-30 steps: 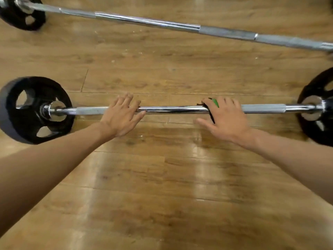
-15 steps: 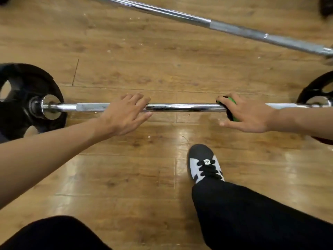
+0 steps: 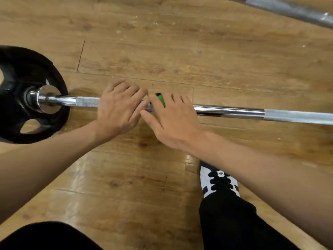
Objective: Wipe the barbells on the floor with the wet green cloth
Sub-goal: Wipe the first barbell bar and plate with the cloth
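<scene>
One barbell lying left-right, right hand holding green cloth

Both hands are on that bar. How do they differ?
The left hand grips the barbell bare, while the right hand holds a green cloth against it. The left hand sits nearer the black plate than the right hand. Both curl over the same barbell, close together.

Green cloth, chrome bar, black plate, brown wood-grain floor, black-and-white shoe
</scene>
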`<act>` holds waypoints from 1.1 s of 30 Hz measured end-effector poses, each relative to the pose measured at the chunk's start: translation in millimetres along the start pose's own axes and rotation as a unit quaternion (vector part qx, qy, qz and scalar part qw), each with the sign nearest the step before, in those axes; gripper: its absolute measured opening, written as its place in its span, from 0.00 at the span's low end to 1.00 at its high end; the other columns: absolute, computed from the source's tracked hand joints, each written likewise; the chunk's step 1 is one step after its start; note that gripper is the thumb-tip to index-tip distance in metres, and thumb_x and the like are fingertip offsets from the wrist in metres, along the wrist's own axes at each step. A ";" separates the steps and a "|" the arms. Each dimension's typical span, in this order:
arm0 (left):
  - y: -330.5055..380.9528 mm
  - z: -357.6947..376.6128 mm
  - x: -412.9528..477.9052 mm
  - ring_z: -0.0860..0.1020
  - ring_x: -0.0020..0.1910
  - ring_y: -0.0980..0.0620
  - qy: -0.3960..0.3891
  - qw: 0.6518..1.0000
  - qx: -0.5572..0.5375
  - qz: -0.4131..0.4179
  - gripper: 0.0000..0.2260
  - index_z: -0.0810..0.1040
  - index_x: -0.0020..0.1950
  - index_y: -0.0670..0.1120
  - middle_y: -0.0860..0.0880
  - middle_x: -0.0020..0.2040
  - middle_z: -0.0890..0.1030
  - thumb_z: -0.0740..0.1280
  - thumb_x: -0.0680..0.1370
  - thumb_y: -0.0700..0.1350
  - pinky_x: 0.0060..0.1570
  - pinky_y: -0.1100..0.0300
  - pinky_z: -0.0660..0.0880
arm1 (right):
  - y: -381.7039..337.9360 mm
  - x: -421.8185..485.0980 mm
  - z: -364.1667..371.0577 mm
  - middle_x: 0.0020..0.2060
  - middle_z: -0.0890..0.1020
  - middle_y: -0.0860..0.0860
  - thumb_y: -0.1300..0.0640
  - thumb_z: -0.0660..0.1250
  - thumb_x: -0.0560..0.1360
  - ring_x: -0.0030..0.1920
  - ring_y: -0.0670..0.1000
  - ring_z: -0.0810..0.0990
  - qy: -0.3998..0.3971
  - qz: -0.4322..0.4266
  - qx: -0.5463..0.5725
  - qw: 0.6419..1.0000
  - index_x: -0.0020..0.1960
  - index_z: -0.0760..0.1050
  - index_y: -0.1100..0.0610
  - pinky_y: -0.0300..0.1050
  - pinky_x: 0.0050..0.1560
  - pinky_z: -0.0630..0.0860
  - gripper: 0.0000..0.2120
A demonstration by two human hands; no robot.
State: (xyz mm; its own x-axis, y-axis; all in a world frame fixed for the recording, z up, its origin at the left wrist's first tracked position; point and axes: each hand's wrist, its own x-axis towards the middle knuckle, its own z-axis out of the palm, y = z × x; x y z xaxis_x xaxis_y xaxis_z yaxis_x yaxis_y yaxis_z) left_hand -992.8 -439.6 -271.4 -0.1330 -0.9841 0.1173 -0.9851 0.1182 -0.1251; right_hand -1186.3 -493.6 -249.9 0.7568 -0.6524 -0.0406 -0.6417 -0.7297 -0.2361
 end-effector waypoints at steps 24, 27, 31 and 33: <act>15.3 -1.0 -19.1 0.79 0.56 0.40 -0.003 1.000 -0.005 -0.020 0.24 0.79 0.65 0.43 0.44 0.57 0.83 0.49 0.87 0.55 0.72 0.41 0.64 | 86.9 -81.5 -9.5 0.54 0.77 0.56 0.37 0.46 0.84 0.54 0.59 0.74 0.023 0.088 -0.003 0.996 0.71 0.72 0.54 0.55 0.59 0.65 0.29; 17.8 -1.9 -25.8 0.80 0.59 0.40 -0.007 1.000 0.002 -0.015 0.23 0.79 0.65 0.43 0.44 0.59 0.82 0.49 0.87 0.55 0.76 0.39 0.60 | 149.0 -133.9 -30.9 0.50 0.76 0.59 0.39 0.45 0.85 0.49 0.61 0.72 0.030 0.179 -0.058 0.982 0.65 0.74 0.58 0.58 0.54 0.67 0.29; 25.0 -6.9 -34.8 0.80 0.60 0.39 -0.011 1.000 -0.007 -0.019 0.24 0.79 0.65 0.43 0.44 0.62 0.82 0.49 0.87 0.55 0.76 0.38 0.60 | 95.6 -107.4 -16.1 0.48 0.78 0.60 0.36 0.43 0.84 0.50 0.61 0.74 0.035 0.188 -0.017 0.981 0.60 0.77 0.60 0.57 0.55 0.66 0.34; 28.3 -9.6 -41.1 0.79 0.61 0.39 -0.011 1.000 -0.004 -0.018 0.24 0.79 0.66 0.43 0.43 0.63 0.81 0.50 0.87 0.54 0.76 0.37 0.60 | 44.6 -80.9 -3.6 0.50 0.79 0.61 0.35 0.43 0.83 0.52 0.61 0.76 0.035 0.140 0.009 0.989 0.61 0.78 0.59 0.57 0.56 0.68 0.35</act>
State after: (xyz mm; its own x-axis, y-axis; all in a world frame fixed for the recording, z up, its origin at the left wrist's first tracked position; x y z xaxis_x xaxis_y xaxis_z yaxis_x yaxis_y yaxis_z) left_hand -1016.3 -394.5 -270.3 -0.0949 -0.9905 0.0993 -0.9899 0.0834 -0.1143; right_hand -1276.6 -474.1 -253.6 0.5385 -0.8417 -0.0391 -0.8223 -0.5148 -0.2425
